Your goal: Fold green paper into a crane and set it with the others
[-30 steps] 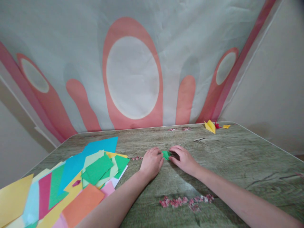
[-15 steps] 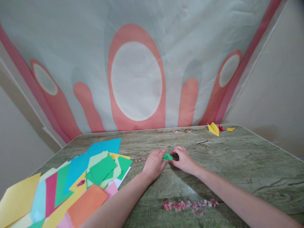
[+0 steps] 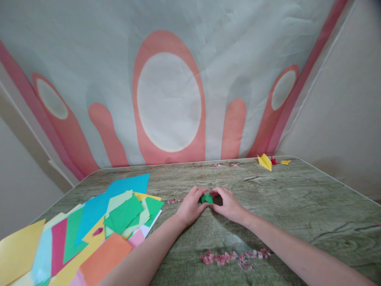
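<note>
A small piece of folded green paper [image 3: 207, 199] is held between my two hands, just above or on the wooden-patterned table [image 3: 285, 202]. My left hand [image 3: 192, 204] pinches its left side with thumb and fingers. On the opposite side, my right hand [image 3: 226, 203] curls round and grips the paper's right edge between thumb and fingertips. The finer folds are too small to make out.
Many coloured paper sheets lie spread at the left, among them an orange sheet [image 3: 105, 256], a green sheet [image 3: 123, 214] and a blue sheet [image 3: 127, 184]. A yellow folded paper [image 3: 264, 162] and a small red folded piece [image 3: 274, 160] sit at the back right.
The green paper, flatter a second ago, looks more bunched and raised. My left hand has turned from lying over its edge to pinching it with thumb and fingers.
</note>
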`<move>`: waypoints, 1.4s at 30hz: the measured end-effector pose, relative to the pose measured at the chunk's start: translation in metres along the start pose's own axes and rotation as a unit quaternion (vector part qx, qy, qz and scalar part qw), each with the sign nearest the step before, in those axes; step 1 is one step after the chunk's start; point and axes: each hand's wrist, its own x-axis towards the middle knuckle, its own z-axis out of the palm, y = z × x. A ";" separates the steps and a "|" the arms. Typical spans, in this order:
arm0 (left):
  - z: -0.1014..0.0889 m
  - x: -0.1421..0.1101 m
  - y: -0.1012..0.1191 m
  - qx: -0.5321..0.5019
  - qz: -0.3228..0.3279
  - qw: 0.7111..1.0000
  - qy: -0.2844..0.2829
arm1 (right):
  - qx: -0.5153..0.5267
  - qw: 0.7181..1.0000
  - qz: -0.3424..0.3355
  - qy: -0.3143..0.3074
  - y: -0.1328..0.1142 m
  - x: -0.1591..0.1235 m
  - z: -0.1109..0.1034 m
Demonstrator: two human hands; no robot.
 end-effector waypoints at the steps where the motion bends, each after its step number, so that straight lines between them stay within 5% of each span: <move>1: 0.000 0.000 0.001 -0.014 -0.001 1.000 0.004 | 0.018 1.000 0.004 0.000 0.000 0.000 0.001; 7: -0.001 0.001 0.006 -0.057 0.003 0.998 0.028 | 0.089 0.996 0.020 0.012 -0.003 -0.002 0.000; 18: -0.004 0.000 0.010 0.029 0.025 0.998 0.046 | -0.125 0.981 -0.142 0.045 -0.009 -0.004 -0.010; 30: -0.004 0.000 0.012 0.143 0.008 0.990 -0.010 | -0.208 0.967 -0.146 0.004 -0.009 -0.007 -0.010; 42: -0.011 -0.005 0.016 0.186 0.046 0.979 -0.064 | -0.151 0.976 -0.150 -0.042 -0.005 -0.011 -0.015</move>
